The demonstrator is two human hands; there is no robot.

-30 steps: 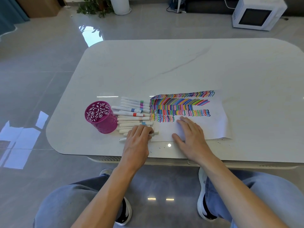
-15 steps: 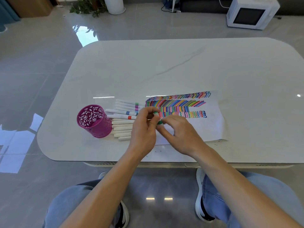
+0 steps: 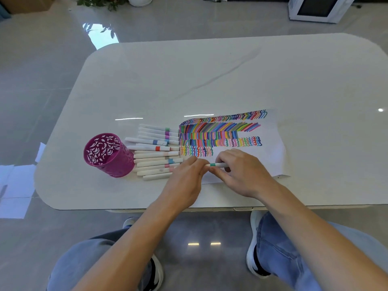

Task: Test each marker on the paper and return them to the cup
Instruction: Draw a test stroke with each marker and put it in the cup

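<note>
A white marker with a green band is held level just above the paper, which carries rows of coloured strokes. My left hand pinches the marker's left end. My right hand grips its right part, fingers curled round it. Several white markers lie side by side on the table between the paper and a magenta cut-out cup. The cup stands upright at the left and looks empty inside.
The white marble table has its front edge just under my wrists. A microwave sits on the floor at the far right, and a potted plant at the far left. My knees are below the table.
My left hand lifted a green-banded marker off the row and brought it over the paper. My right hand left the sheet and took hold of the marker's other end.
</note>
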